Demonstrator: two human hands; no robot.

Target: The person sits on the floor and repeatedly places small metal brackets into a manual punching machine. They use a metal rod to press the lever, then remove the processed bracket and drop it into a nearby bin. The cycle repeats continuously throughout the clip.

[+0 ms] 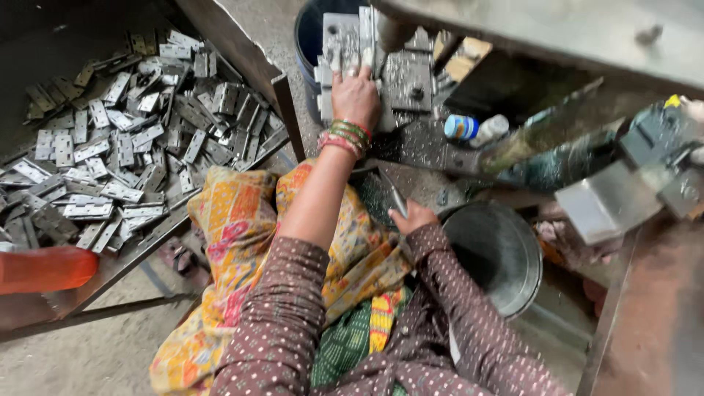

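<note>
while your left hand point(355, 94) presses flat, fingers spread, on the hinge plates point(342, 44) stacked at twelve o'clock, your right hand point(413, 218) pinches a thin metal piece point(397, 196). a nudge could topple that stack. the tray point(286, 103) at ten o'clock holds loose hinges point(117, 154); the steel bucket point(499, 253) at three looks empty.

Grey metal hinges point(110, 147), brown white-dotted sleeve point(282, 323), yellow floral cloth point(235, 220), orange bottle point(44, 269)

Left hand point(355, 94) fingertips hidden among metal plates point(345, 44), right hand point(413, 217) grip unclear, machine point(645, 169) blurred, cut by edge
</note>
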